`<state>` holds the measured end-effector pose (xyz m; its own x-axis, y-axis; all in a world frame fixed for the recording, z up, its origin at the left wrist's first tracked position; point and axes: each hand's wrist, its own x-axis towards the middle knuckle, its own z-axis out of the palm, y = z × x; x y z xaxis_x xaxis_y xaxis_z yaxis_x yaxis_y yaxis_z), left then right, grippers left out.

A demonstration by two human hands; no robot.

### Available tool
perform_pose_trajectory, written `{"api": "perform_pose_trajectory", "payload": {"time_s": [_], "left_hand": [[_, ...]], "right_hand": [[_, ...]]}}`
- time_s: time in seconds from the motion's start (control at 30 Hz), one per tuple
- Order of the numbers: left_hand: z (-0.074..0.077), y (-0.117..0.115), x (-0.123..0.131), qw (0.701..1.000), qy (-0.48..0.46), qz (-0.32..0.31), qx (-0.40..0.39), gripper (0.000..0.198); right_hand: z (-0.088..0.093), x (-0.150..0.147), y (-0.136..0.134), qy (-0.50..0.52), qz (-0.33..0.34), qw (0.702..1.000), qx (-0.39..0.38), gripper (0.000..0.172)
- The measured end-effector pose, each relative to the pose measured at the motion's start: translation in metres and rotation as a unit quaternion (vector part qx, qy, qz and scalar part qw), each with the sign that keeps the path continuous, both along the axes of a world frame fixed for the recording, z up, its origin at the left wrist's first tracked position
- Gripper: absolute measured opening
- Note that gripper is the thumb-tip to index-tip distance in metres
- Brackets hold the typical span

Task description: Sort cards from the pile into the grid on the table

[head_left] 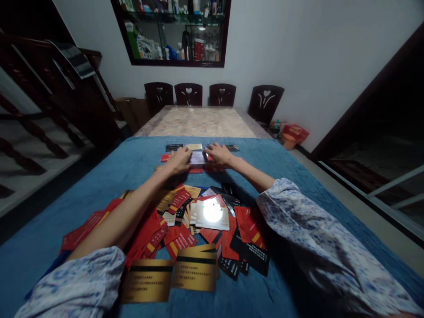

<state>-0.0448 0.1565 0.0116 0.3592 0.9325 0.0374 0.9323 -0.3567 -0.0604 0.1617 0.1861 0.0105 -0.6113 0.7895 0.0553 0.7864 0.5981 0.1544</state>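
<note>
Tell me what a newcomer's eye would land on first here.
A bright glare on a white card tops a messy heap of red, black and gold cards on the blue cloth in the near middle. Beyond it, the left hand and right hand meet at a pale card.

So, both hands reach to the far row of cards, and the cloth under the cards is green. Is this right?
Not quite. The cloth is blue, not green, as the head view shows. The rest stands: the left hand and the right hand both reach to the far row of cards, and the cloth lies under the cards.
</note>
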Motion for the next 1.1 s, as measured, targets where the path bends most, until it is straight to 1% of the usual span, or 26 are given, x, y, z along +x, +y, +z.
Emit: {"api": "perform_pose_trajectory", "payload": {"time_s": [0.17,0.47,0.8,1.1], "left_hand": [[0.0,0.009,-0.005,1.0,-0.002,0.018,-0.009,0.042],[-0.006,0.032,-0.013,0.999,0.001,0.044,-0.019,0.049],[-0.011,0.051,-0.016,0.998,0.004,0.047,-0.029,0.048],[-0.013,0.058,-0.013,0.997,0.004,0.059,-0.057,0.047]], "right_hand": [[0.002,-0.011,0.01,-0.01,-0.006,1.0,-0.014,0.052],[0.005,-0.025,0.027,-0.017,-0.017,0.999,-0.035,0.045],[0.003,-0.034,0.047,-0.022,-0.02,0.998,-0.061,0.04],[0.006,-0.039,0.053,-0.046,-0.028,0.996,-0.077,0.043]]}}
